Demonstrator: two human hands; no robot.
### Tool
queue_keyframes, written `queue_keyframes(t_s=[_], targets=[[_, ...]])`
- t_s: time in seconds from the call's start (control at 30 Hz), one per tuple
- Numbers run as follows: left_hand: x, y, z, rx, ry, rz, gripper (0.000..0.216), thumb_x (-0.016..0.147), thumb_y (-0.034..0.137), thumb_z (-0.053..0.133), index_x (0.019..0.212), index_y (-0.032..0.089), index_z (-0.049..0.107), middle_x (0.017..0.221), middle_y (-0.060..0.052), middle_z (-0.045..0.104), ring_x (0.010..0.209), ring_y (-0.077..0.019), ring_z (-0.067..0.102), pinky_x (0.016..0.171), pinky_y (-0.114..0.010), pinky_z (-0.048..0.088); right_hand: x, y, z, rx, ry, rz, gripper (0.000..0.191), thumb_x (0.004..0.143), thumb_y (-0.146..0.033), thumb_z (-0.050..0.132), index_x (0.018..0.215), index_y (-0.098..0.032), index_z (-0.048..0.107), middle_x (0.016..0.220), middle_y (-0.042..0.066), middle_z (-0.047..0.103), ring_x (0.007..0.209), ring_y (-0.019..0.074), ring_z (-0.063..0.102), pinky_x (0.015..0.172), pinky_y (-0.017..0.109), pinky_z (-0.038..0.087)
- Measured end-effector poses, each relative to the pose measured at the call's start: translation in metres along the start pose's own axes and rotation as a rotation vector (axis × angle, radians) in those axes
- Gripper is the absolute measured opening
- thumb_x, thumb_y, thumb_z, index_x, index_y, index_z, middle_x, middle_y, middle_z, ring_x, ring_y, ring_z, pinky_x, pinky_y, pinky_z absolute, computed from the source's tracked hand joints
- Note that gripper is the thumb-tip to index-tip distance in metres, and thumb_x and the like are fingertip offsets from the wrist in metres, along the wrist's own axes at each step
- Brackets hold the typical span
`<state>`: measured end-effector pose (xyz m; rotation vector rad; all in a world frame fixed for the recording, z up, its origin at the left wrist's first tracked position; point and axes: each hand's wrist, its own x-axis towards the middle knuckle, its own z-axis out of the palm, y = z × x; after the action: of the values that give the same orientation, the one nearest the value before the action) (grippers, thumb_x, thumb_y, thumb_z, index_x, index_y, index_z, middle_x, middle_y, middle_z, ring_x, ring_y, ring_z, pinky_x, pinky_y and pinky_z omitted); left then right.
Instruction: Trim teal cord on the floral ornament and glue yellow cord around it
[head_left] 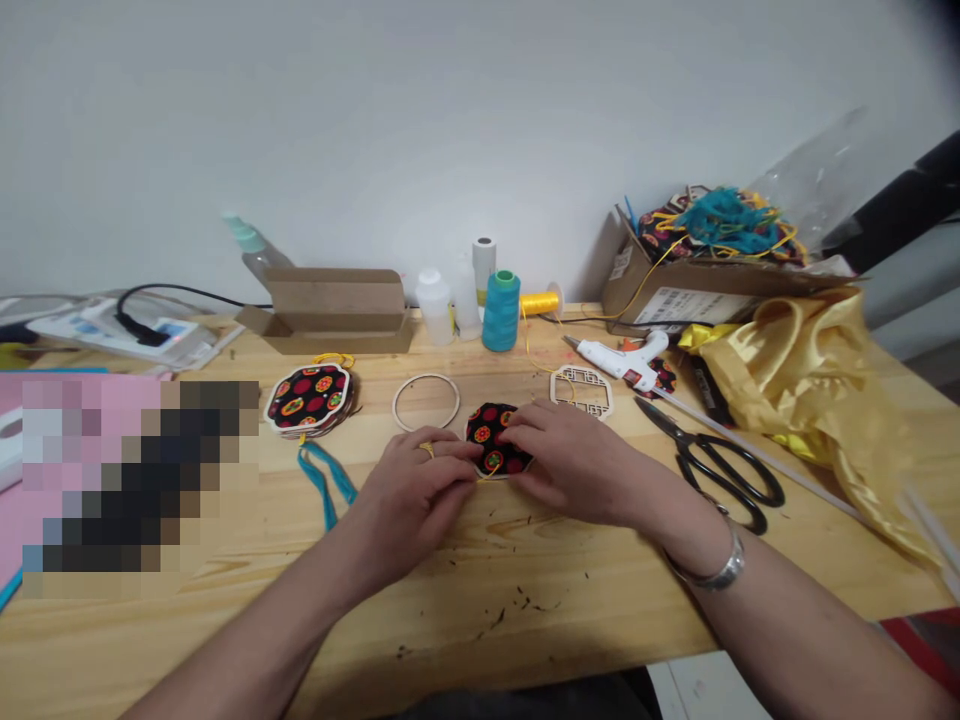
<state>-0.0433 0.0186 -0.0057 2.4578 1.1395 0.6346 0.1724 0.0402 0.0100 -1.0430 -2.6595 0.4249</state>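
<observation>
Both of my hands meet at the middle of the wooden table (465,590) over a small round pad of black fabric with red and orange flowers (491,435). My left hand (416,490) pinches its lower left edge, where a yellow cord shows. My right hand (570,455) presses its fingers on the pad's right side. A silver bracelet sits on my right wrist.
A stack of similar fabric pads (309,397), a wooden ring (426,401), a lattice wooden piece (582,388), a glue gun (622,358), black scissors (716,465), teal thread spool (501,310), yellow satin cloth (817,390), a cardboard box of scraps (697,270) and a teal ribbon (324,480).
</observation>
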Motion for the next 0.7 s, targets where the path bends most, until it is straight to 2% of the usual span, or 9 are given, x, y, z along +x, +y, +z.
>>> queue_keyframes(t_s=[0.07,0.27,0.43,0.7], targets=[[0.001,0.0,-0.005,-0.015,-0.015,0.005,0.018,0.079,0.016,0.05,0.085,0.024,0.065,0.101,-0.003,0.067,0.095,-0.021,0.054,0.083,-0.039,0.041,0.001,-0.002,0.001,-0.004,0.026,-0.019,0.015,0.081,-0.02,0.051,0.093,-0.015,0.059,0.096,0.01,0.058,0.089,0.0194,0.051,0.076,0.033,0.039],[0.003,0.003,-0.015,0.005,-0.184,0.077,0.023,0.081,0.015,0.046,0.085,0.026,0.065,0.089,0.0,0.069,0.078,-0.0173,0.056,0.079,-0.034,0.042,0.005,-0.006,0.01,-0.091,0.028,-0.111,0.015,0.085,-0.019,0.044,0.085,-0.015,0.059,0.087,0.007,0.059,0.085,0.0183,0.05,0.074,0.031,0.038],[0.001,0.005,-0.014,0.02,-0.175,0.063,0.022,0.08,0.014,0.046,0.08,0.026,0.065,0.083,-0.001,0.069,0.08,-0.0184,0.056,0.08,-0.036,0.042,0.005,-0.005,0.016,-0.15,0.033,-0.134,0.016,0.086,-0.019,0.043,0.083,-0.016,0.059,0.086,0.006,0.059,0.082,0.0183,0.049,0.071,0.031,0.036],[0.0,0.006,-0.013,0.141,-0.181,0.066,0.022,0.083,0.016,0.043,0.083,0.021,0.064,0.091,-0.002,0.07,0.089,-0.0196,0.056,0.083,-0.036,0.042,0.006,-0.004,0.022,-0.209,0.045,-0.157,0.012,0.082,-0.013,0.047,0.081,-0.016,0.058,0.085,0.006,0.058,0.081,0.018,0.049,0.071,0.031,0.036]])
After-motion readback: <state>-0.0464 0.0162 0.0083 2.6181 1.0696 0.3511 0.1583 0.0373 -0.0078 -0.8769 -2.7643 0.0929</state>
